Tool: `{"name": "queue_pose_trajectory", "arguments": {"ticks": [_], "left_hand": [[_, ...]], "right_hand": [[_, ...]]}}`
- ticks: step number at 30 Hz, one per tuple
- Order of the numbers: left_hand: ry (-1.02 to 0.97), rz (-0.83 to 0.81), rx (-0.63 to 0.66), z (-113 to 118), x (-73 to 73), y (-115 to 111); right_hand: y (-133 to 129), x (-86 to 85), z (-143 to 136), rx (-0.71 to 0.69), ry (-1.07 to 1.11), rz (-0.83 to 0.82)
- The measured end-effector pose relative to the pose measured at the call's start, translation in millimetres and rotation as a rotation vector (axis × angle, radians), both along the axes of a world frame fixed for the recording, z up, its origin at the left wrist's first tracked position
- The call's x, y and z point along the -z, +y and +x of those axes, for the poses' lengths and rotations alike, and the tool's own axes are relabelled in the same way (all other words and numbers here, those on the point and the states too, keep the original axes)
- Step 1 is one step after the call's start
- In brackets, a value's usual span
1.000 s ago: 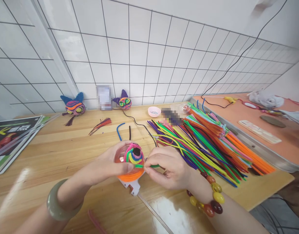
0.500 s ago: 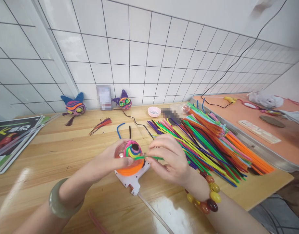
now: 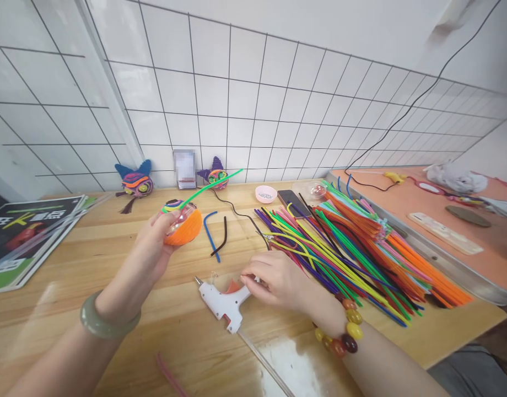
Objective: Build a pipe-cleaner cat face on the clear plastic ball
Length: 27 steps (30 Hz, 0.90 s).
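My left hand (image 3: 156, 234) is closed around a clear ball partly covered in orange and multicoloured pipe cleaners (image 3: 185, 227), lifted above the table. A green pipe cleaner (image 3: 214, 186) sticks out from it toward the upper right, pinned near my thumb. My right hand (image 3: 278, 278) has its fingers curled at the handle of a white hot glue gun (image 3: 220, 302), which lies on its side with its nozzle to the left. A clear glue stick (image 3: 264, 361) extends from the gun's back. Beyond the gun lie a short blue pipe cleaner (image 3: 210, 237) and a short black one (image 3: 225, 234).
Many coloured pipe cleaners (image 3: 340, 248) spread over the right side. At the back are a pink bowl (image 3: 265, 194), a phone (image 3: 294, 202) and two finished pipe-cleaner heads, one blue-eared (image 3: 135, 182), one purple-eared (image 3: 215, 175). Magazines (image 3: 30, 231) lie left. A black cord (image 3: 237, 210) crosses the table.
My left hand has carried the ball left and up, away from the glue gun. My right hand has released the green pipe cleaner and dropped to the gun's handle.
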<state>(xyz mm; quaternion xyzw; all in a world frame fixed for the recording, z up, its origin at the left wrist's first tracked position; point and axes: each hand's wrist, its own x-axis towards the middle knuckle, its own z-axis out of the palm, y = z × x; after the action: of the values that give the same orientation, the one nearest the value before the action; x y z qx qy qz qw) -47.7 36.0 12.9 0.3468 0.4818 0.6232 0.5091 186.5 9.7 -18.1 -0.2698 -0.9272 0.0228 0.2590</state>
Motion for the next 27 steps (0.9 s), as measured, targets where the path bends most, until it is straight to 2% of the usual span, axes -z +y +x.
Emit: {"name": "queue_pose_trajectory", "arguments": {"ticks": [4,7,13,16,20,27], "left_hand": [[-0.052,0.012,-0.005,-5.1,-1.4,1.0],[-0.085,0.002,-0.051,-6.2,0.3,2.9],[-0.071,0.022,-0.012,-0.4,2.3,1.5],[-0.072,0.034,0.0,2.8,1.8,-0.4],[-0.085,0.018,-0.002,4.2,2.6,-0.6],[-0.122,-0.014,0.025,7.2,5.0,-2.9]], "right_hand": [[12.6,5.5,5.3,0.108,-0.001,-0.142],[27.7,3.6,17.9,0.342,0.014,-0.246],[57.8,3.2,53.0,0.701,-0.074,-0.291],[61.3,9.5,58.1,0.749,-0.171,-0.349],[56.6,18.2,49.1,0.754,-0.232,-0.388],[58.1,21.4,46.4,0.779,-0.072,-0.428]]}}
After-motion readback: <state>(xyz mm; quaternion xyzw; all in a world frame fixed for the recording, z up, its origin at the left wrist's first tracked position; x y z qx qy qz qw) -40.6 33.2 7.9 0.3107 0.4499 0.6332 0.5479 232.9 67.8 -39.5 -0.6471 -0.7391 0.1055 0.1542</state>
